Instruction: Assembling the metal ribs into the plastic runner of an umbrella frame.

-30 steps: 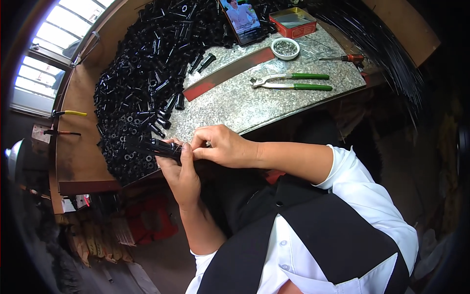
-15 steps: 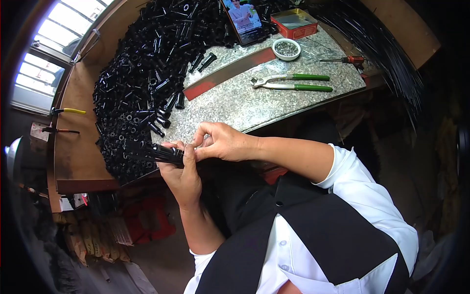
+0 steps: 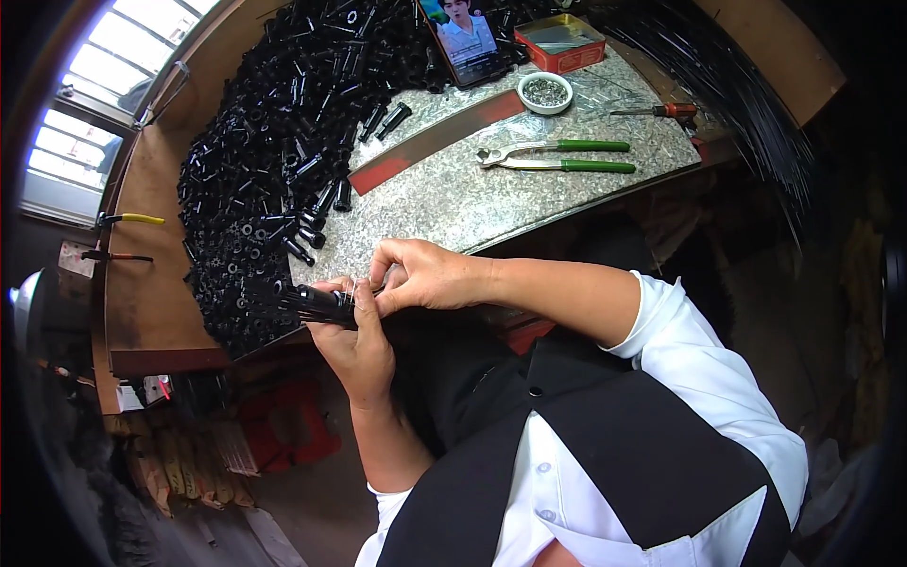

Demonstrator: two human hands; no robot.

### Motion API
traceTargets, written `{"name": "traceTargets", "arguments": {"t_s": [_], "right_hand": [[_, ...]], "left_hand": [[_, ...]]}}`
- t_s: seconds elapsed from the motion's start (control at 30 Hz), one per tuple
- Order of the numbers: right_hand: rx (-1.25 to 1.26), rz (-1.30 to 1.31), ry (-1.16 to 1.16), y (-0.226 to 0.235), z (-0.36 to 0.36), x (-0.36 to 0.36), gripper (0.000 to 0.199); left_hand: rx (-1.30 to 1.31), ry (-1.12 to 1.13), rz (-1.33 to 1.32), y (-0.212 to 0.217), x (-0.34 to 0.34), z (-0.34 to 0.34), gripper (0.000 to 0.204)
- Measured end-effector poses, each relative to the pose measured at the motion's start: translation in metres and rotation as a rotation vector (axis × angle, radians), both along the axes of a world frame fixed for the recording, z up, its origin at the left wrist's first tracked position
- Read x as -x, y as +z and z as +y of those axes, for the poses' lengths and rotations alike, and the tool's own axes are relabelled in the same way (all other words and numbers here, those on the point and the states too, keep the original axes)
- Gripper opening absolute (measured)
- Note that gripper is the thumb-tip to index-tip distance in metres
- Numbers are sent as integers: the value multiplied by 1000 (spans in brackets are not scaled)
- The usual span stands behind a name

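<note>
My left hand (image 3: 357,354) is closed around a black cylindrical fitting (image 3: 319,300) with thin dark rods running out to its left. It holds the piece just off the near left edge of the stone-topped bench (image 3: 453,208). Close against the left thumb, my right hand (image 3: 430,274) is pinched, its forefinger bent. Fine thin strands, like wire, show between the two hands. What the right fingertips grip is hidden. Beyond them lie end-cutting pincers (image 3: 590,146) with green handles.
A large heap of black tubular parts (image 3: 274,142) covers the bench's left. A red-ended flat bar (image 3: 435,144), a white bowl (image 3: 545,110) of small metal bits, a red tin (image 3: 567,62), a phone (image 3: 463,47) and a screwdriver (image 3: 666,111) lie farther back. Long black rods (image 3: 727,104) hang over the right.
The whole view has shifted slightly. Both hands stay together on the black fitting, with the piece turned a little. The phone's picture has changed.
</note>
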State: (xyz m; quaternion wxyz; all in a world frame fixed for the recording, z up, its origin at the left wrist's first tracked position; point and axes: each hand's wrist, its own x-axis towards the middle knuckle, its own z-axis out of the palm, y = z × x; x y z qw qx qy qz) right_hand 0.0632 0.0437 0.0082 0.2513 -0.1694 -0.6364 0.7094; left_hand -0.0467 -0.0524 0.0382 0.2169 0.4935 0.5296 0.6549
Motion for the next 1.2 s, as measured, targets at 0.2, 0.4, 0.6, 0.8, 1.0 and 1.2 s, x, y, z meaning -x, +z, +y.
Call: {"name": "traceTargets", "arguments": {"t_s": [0.2,0.4,0.6,0.8,1.0,1.2], "right_hand": [[-148,89,-82,0,-5,-27,43],[-897,-203,-367,32,32,-124,22],[-1234,-802,-575,29,61,-185,26],[-1285,-1039,-490,11,68,-199,31],[-1394,-995,-439,4,73,-191,27],[-1476,-832,-588,-2,69,-187,25]], "left_hand": [[-36,-12,58,-5,-11,0,22],[-119,-63,-245,4,8,4,15],[-131,-269,-457,-5,2,5,12],[-54,-441,-333,-7,0,5,9],[-154,-354,-320,0,-16,8,9],[-204,-273,-214,5,-28,8,10]]}}
